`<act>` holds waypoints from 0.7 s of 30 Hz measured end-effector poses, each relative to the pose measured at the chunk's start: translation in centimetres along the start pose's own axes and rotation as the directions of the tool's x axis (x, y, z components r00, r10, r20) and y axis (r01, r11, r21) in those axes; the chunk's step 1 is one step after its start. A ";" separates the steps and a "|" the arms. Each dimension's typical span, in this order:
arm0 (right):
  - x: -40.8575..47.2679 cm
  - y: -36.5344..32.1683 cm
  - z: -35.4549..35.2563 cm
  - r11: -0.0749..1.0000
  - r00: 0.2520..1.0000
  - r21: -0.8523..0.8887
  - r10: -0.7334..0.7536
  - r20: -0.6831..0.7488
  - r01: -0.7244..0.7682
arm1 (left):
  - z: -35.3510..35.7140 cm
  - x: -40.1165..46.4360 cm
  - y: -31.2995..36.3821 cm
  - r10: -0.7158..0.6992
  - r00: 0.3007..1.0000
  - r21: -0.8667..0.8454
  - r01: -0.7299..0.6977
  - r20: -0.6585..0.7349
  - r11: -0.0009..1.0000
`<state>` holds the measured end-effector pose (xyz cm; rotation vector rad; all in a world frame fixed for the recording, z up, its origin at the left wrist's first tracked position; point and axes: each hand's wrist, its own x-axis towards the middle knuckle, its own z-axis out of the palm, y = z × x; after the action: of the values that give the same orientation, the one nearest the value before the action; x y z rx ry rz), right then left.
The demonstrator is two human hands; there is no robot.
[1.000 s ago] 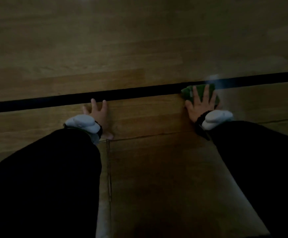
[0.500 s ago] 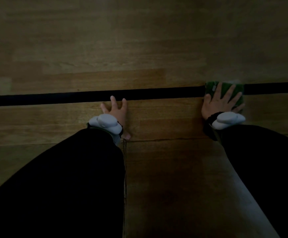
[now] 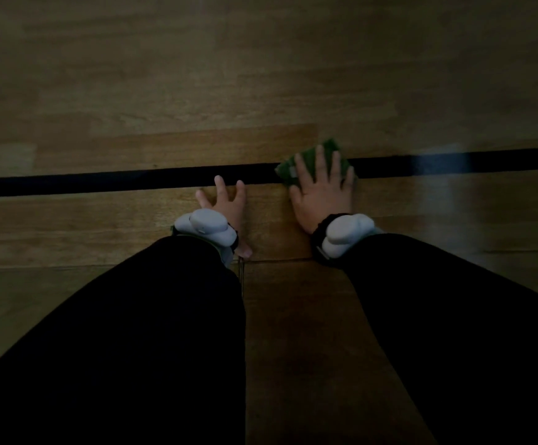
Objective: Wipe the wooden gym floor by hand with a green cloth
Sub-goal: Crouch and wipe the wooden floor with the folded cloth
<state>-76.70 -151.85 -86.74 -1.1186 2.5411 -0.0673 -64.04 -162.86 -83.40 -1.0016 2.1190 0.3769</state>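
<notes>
Cloth: the green cloth (image 3: 317, 163) lies flat across the black floor line (image 3: 117, 180); half a second ago it sat further right along that line.
Right hand: the right hand (image 3: 322, 191) presses it down, fingers straight and spread, gripping nothing.
Left hand: the left hand (image 3: 226, 203) stays braced on the wooden floor (image 3: 165, 91), fingers splayed, empty.
Meaning: the stroke has reversed leftward, so wiping looks mid-pass.

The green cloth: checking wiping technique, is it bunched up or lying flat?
Flat: the green cloth lies pressed on the floor under the right hand's straight fingers.
</notes>
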 end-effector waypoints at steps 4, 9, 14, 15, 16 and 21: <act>-0.2 -4.0 1.4 0.984 0.984 -0.024 -0.177 0.011 0.177 | 0.0 -0.2 0.4 -0.037 0.999 0.026 0.038 -0.034 0.999; 0.5 -2.3 1.8 0.971 0.973 -0.063 -0.231 -0.025 0.229 | 0.2 0.0 0.3 -0.028 0.999 0.028 0.029 -0.027 0.999; 0.7 -1.7 1.6 0.969 0.970 -0.055 -0.241 -0.017 0.239 | 0.0 0.2 0.0 -0.012 1.000 -0.014 0.012 0.002 1.000; 0.7 -1.8 1.7 0.970 0.971 -0.054 -0.237 -0.016 0.235 | 0.0 0.2 -0.1 -0.016 1.000 -0.016 0.016 0.004 1.000; 0.7 -1.8 1.7 0.973 0.974 -0.056 -0.225 -0.016 0.224 | 0.1 0.3 -0.2 -0.019 1.000 -0.019 0.019 0.004 1.000; 1.6 1.1 -0.4 0.996 0.996 0.003 -0.086 0.004 0.086 | 0.1 0.0 -0.2 0.005 1.000 -0.036 -0.005 -0.012 0.999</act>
<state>-78.59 -152.29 -87.08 -1.2255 2.4875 -0.0908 -63.80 -162.96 -83.44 -1.0219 2.1324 0.4144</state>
